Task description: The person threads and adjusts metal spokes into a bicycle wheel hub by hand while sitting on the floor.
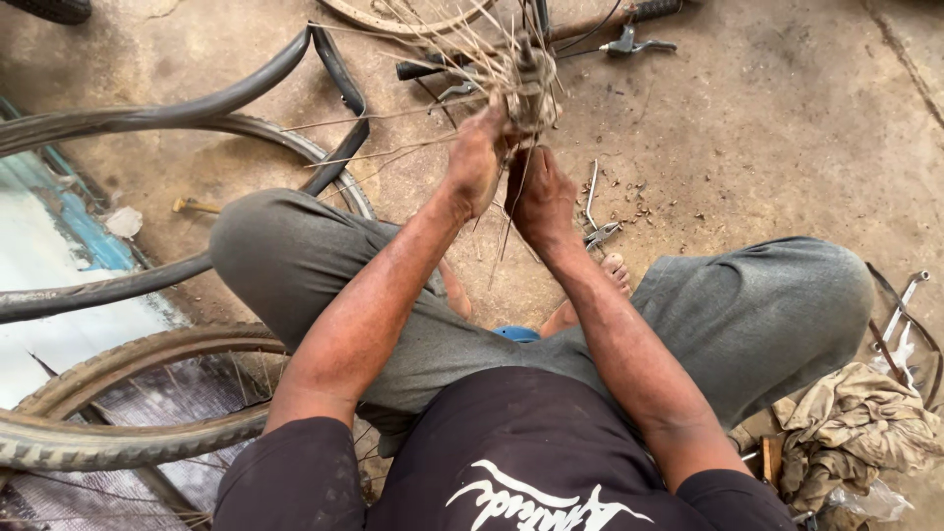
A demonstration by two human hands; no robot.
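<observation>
Near the top centre of the frame, the left hand [476,157] is closed around a rusty metal wheel hub [528,87] with a bristle of thin loose spokes fanning out from it, gripping it from the left side. The right hand [540,197] sits just below and right of it, fingers curled shut on several of the thin spokes that hang down from the hub; the two hands are close together, almost touching. The hub is held above the stained concrete floor [777,128], over the person's bent knees in grey trousers [767,315]. Behind the hub, at the top edge, lies a black-gripped bicycle handlebar with a silver brake lever [629,41]. Just right of the right hand, on the floor, rests a small pair of metal pliers [596,228] among scattered small bits. At upper left, a limp black rubber inner tube [246,93] loops across a worn tyre, and at lower left another worn bicycle wheel with a treaded tyre [108,442] lies flat. At lower right sits a crumpled dirty beige rag [855,423], with curved metal parts beside it.
</observation>
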